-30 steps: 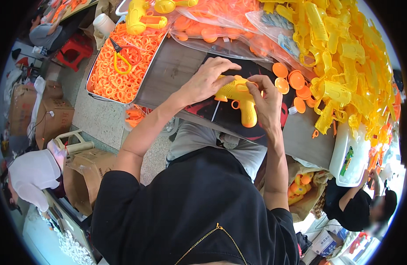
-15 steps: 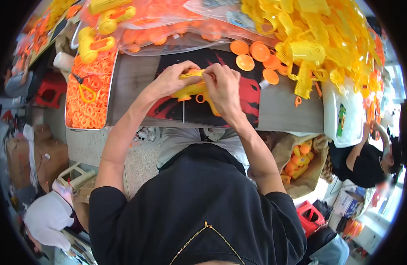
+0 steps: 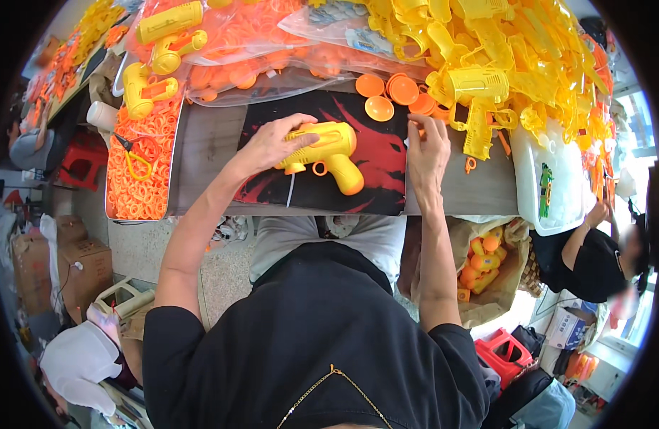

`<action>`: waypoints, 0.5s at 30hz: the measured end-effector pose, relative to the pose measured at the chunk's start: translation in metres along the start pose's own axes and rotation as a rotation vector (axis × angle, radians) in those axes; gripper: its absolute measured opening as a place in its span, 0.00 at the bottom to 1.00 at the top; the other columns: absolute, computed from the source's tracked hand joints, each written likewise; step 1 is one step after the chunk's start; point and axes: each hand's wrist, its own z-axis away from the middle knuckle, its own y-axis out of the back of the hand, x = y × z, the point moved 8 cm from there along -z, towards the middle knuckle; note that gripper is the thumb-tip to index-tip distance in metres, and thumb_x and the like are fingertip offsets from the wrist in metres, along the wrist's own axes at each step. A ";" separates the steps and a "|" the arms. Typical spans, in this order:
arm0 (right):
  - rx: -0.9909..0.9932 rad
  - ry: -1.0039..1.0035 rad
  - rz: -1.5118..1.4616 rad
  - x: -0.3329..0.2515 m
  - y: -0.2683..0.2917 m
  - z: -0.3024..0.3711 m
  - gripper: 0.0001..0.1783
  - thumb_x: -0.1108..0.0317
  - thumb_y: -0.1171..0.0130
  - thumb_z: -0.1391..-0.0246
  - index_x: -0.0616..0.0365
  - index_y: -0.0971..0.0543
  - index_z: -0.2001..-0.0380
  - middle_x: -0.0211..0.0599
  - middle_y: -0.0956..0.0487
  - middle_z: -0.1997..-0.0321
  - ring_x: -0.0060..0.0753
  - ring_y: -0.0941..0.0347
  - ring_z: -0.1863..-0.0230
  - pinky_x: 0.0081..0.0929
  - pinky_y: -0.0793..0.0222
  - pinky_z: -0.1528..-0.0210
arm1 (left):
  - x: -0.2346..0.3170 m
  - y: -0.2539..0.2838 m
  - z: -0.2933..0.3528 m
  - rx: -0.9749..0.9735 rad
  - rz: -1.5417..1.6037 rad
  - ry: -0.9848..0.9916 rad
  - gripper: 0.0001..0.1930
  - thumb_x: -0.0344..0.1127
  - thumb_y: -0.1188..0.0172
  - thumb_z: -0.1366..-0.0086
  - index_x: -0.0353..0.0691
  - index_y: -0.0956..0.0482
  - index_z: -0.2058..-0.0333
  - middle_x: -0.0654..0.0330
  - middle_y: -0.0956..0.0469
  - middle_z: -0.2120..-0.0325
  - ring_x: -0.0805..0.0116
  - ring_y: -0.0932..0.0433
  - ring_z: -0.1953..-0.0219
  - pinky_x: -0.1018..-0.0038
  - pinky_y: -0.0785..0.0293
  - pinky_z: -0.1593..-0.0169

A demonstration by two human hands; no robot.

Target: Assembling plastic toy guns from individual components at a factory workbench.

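Observation:
A yellow toy gun (image 3: 322, 146) with an orange-tipped grip lies tilted over the dark red-and-black mat (image 3: 376, 186). My left hand (image 3: 276, 146) is closed around its left end, fingers along the top. A small yellow ring stands below its body, and a thin white stick (image 3: 291, 190) shows beneath it. At the mat's right edge my right hand (image 3: 429, 154) is off the gun, its fingers bent together beside the orange discs (image 3: 404, 90). Whatever lies between those fingertips is mostly hidden.
A tray of orange rings (image 3: 140, 186) with yellow-handled scissors (image 3: 138, 159) stands left. Yellow gun shells (image 3: 479, 86) pile up at back right, above a white bin (image 3: 558, 179). Bagged orange parts (image 3: 236, 43) lie behind. A paper sack (image 3: 497, 297) stands below right; another person (image 3: 594, 257) sits beyond.
My right hand has left the toy gun and moved right to the small parts by the discs. My left hand keeps hold of the gun, whose body now shows fully.

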 end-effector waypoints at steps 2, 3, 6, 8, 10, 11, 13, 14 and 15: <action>-0.037 0.169 0.055 -0.015 -0.020 -0.020 0.08 0.73 0.40 0.42 0.57 0.18 0.59 0.40 0.25 0.68 0.37 0.25 0.69 0.33 0.29 0.64 | 0.003 -0.004 -0.004 0.009 -0.032 -0.011 0.27 0.51 0.42 0.29 0.33 0.27 0.43 0.53 0.21 0.51 0.66 0.24 0.48 0.71 0.30 0.43; -0.035 0.178 0.045 -0.019 -0.030 -0.031 0.08 0.73 0.40 0.42 0.57 0.18 0.59 0.40 0.25 0.68 0.37 0.25 0.69 0.33 0.29 0.64 | 0.006 -0.005 -0.004 0.014 -0.050 -0.023 0.28 0.51 0.42 0.30 0.33 0.27 0.43 0.52 0.21 0.50 0.64 0.23 0.48 0.70 0.30 0.43; -0.051 0.257 0.074 -0.030 -0.061 -0.064 0.09 0.70 0.39 0.41 0.55 0.17 0.58 0.40 0.24 0.67 0.43 0.24 0.67 0.35 0.28 0.63 | 0.005 -0.007 -0.004 0.038 -0.089 -0.039 0.29 0.52 0.41 0.30 0.32 0.28 0.42 0.50 0.21 0.49 0.61 0.23 0.47 0.69 0.29 0.43; -0.078 0.373 0.222 -0.030 -0.087 -0.080 0.08 0.67 0.40 0.41 0.54 0.16 0.60 0.40 0.22 0.66 0.47 0.23 0.64 0.39 0.29 0.61 | 0.003 -0.008 -0.004 0.050 -0.107 -0.033 0.31 0.54 0.41 0.31 0.32 0.27 0.42 0.48 0.21 0.49 0.58 0.22 0.47 0.69 0.29 0.43; -0.066 0.415 0.285 -0.029 -0.098 -0.091 0.08 0.66 0.40 0.41 0.53 0.16 0.60 0.40 0.22 0.66 0.47 0.23 0.63 0.39 0.30 0.60 | 0.004 -0.008 -0.004 0.075 -0.116 -0.057 0.33 0.56 0.40 0.33 0.32 0.27 0.42 0.46 0.21 0.49 0.54 0.22 0.46 0.67 0.28 0.44; -0.056 0.448 0.356 -0.030 -0.103 -0.094 0.08 0.66 0.40 0.41 0.52 0.16 0.61 0.40 0.21 0.66 0.46 0.22 0.62 0.40 0.32 0.60 | 0.005 -0.009 -0.004 0.076 -0.112 -0.054 0.33 0.57 0.40 0.33 0.32 0.27 0.42 0.46 0.21 0.49 0.53 0.22 0.46 0.67 0.29 0.44; -0.034 0.429 0.305 -0.030 -0.104 -0.095 0.08 0.64 0.40 0.41 0.51 0.16 0.62 0.39 0.21 0.65 0.45 0.22 0.61 0.41 0.33 0.58 | 0.009 -0.008 -0.002 0.091 -0.108 -0.065 0.34 0.58 0.40 0.34 0.32 0.27 0.42 0.45 0.21 0.50 0.52 0.22 0.47 0.66 0.29 0.44; -0.002 0.423 0.300 -0.033 -0.102 -0.095 0.08 0.65 0.41 0.41 0.51 0.16 0.61 0.39 0.21 0.65 0.45 0.22 0.62 0.41 0.33 0.58 | 0.009 -0.007 -0.001 0.093 -0.116 -0.061 0.34 0.58 0.40 0.34 0.32 0.27 0.42 0.45 0.21 0.50 0.51 0.22 0.47 0.66 0.29 0.44; 0.030 0.417 0.297 -0.036 -0.101 -0.096 0.08 0.65 0.41 0.41 0.51 0.16 0.61 0.39 0.21 0.65 0.44 0.22 0.62 0.41 0.33 0.59 | 0.009 -0.006 -0.001 0.094 -0.124 -0.056 0.34 0.58 0.40 0.34 0.33 0.27 0.43 0.45 0.21 0.51 0.51 0.22 0.47 0.65 0.29 0.44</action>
